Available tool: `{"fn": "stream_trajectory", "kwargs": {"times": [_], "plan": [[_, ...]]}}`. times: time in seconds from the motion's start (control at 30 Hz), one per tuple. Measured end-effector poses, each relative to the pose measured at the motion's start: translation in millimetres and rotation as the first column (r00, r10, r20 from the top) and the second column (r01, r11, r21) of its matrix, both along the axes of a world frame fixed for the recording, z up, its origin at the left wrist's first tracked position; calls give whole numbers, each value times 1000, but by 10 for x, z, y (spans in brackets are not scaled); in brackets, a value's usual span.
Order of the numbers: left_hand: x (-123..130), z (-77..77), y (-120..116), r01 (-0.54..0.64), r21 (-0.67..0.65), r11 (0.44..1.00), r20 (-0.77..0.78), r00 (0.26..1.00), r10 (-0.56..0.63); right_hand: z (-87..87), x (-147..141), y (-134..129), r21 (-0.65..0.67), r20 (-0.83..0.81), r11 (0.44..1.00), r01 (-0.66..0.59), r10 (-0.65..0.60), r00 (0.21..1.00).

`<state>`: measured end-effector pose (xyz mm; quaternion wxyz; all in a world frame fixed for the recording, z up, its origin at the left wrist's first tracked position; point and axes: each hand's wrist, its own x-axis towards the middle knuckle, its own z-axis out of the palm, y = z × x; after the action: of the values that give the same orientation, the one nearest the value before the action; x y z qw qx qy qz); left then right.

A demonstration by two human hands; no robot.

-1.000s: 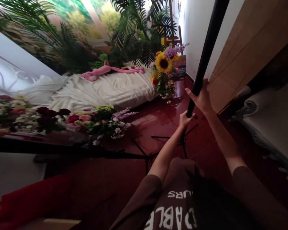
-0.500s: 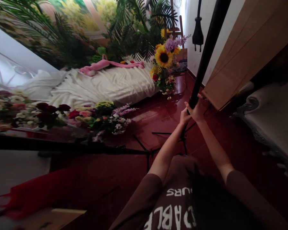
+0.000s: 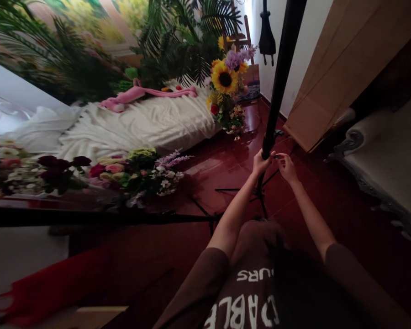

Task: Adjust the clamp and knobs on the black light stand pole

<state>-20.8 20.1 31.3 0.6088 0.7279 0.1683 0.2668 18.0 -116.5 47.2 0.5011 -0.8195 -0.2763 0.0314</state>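
A tall black light stand [image 3: 281, 77] rises in front of me, tilting to the upper right, its thin legs spread on the floor. My left hand [image 3: 260, 163] is wrapped round its lower tube. Just to the right, my right hand [image 3: 287, 169] has its fingertips pinched on a small dark knob [image 3: 276, 156] at the tube's side. Higher up the stand, a dark clamp [image 3: 278, 133] sticks out. A black power plug [image 3: 267, 41] with two prongs hangs on its cord to the left of the upper pole.
Another black stand [image 3: 106, 216] crosses at left. Flowers [image 3: 157, 176] border a bed with white cloth [image 3: 147, 121], where a pink plush toy [image 3: 126, 96] lies. Sunflowers [image 3: 224, 77] stand beyond. At right are a brown board [image 3: 325, 82] and a pale sofa [image 3: 387, 151].
My right hand has come off the tube and moved down to the knob at its right side. My left hand keeps its hold on the tube. The whole view has shifted slightly.
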Motion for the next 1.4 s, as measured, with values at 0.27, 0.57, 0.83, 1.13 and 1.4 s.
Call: {"fn": "stream_trajectory", "kwargs": {"times": [0.27,0.57,0.83,1.13,1.4], "plan": [[-16,6,17,46,-37,998,16,999,-46,175,127,126,-36,-518,994,107,-111,848],[-3,-15,14,61,-67,996,22,998,-60,176,195,175,-100,-592,993,68,-114,798],[-14,-16,25,94,-74,993,82,993,-88,156,258,258,66,-857,996,52,30,515],[19,-11,1,21,-42,999,-26,999,-22,-63,318,288,363,-931,886,288,355,83],[-1036,-729,67,-73,-218,973,-81,995,56,-753,-581,254,279,-953,915,292,301,-34]]}}
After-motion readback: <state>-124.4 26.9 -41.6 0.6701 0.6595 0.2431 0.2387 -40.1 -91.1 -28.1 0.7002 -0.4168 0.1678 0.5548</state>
